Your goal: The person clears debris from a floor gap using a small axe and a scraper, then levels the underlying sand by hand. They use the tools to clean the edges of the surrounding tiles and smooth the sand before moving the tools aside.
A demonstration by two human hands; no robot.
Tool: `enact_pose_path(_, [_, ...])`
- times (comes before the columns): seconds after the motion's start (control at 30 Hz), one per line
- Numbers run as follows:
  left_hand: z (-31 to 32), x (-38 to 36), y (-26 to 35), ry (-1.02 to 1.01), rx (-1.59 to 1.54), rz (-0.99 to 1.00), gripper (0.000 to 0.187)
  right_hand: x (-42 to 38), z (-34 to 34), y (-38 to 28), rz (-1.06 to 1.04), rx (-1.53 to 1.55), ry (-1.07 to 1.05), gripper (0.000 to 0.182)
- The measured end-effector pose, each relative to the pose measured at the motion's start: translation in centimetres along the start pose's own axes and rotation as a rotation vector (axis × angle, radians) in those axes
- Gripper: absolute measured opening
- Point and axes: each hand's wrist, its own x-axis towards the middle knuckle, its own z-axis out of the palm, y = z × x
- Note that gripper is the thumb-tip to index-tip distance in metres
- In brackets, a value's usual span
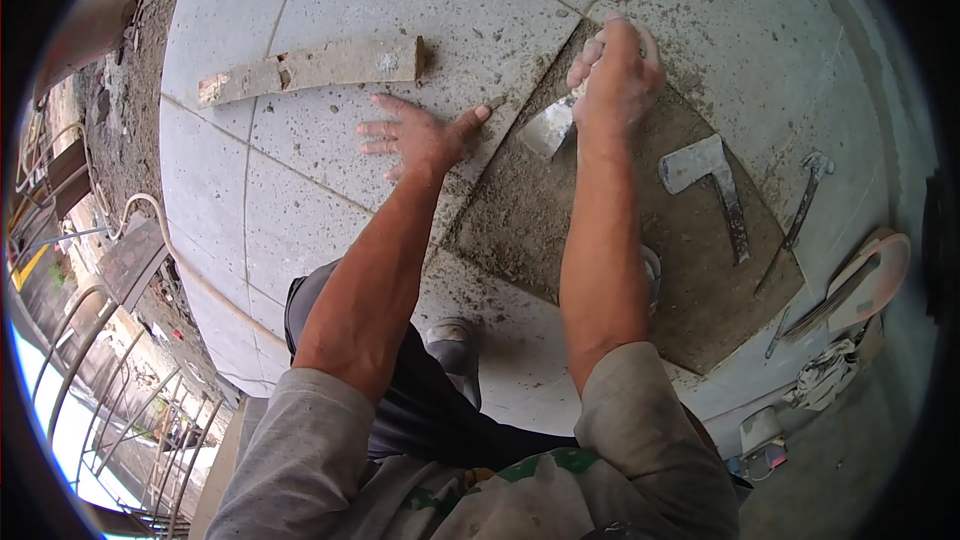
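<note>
My right hand is closed around the handle of a trowel, whose pale metal blade points down and left at the tile edge. Beneath it lies a square bed of brown mortar bordered by tiles. My left hand rests on a grey floor tile, fingers spread, thumb toward the tile's edge. Just above that hand lies a short wooden board. To the right of my right forearm, a hatchet-like tool with a broad metal head lies on the mortar.
A hammer lies near the right edge of the mortar. Farther right are a curved orange-rimmed object and a crumpled cloth or bag. A hose runs along the left tile edge. Bent rebar stands at lower left.
</note>
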Motion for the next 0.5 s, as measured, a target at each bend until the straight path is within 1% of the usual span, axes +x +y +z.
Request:
enact_pose_path(0.13, [-0.2, -0.3, 0.2, 0.005, -0.006, 0.010, 0.152, -1.3, 1.1, 1.8, 0.043, -0.034, 0.075, 0.037])
enact_pose_path(0.23, [-0.5, -0.4, 0.3, 0.007, -0.004, 0.001, 0.151, -2.2, 1.3, 2.0, 0.120, -0.052, -0.077, 0.033])
enact_pose_path(0.27, [-0.3, -0.3, 0.5, 0.006, -0.012, 0.001, 0.151, -1.9, 1.0, 1.3, 0.071, -0.028, -0.070, 0.031])
enact_pose_path(0.3, [-0.2, -0.2, 0.4, 0.002, -0.017, -0.002, 0.151, -1.5, 0.6, 1.2, 0.070, -0.034, -0.073, 0.031])
enact_pose_path(0.37, [-0.2, 0.0, 0.2, 0.005, -0.003, 0.012, 0.151, -0.8, 0.3, 1.1, -0.009, 0.035, 0.001, 0.031])
enact_pose_path(0.4, [-0.1, 0.0, 0.1, 0.005, -0.005, 0.012, 0.151, -1.7, 0.7, 2.9, 0.054, 0.030, -0.021, 0.033])
enact_pose_path(0.43, [0.1, 0.1, -0.1, 0.016, -0.003, 0.020, 0.151, -2.8, 1.0, 6.1, 0.220, 0.001, -0.073, 0.037])
enact_pose_path(0.47, [0.1, 0.2, 0.0, 0.027, -0.001, 0.030, 0.151, -4.4, 0.8, 9.3, 0.327, -0.074, -0.128, 0.040])
enact_pose_path(0.5, [-0.2, 0.0, 0.6, 0.029, -0.010, 0.037, 0.151, -6.2, 0.3, 9.2, 0.371, -0.135, -0.173, 0.038])
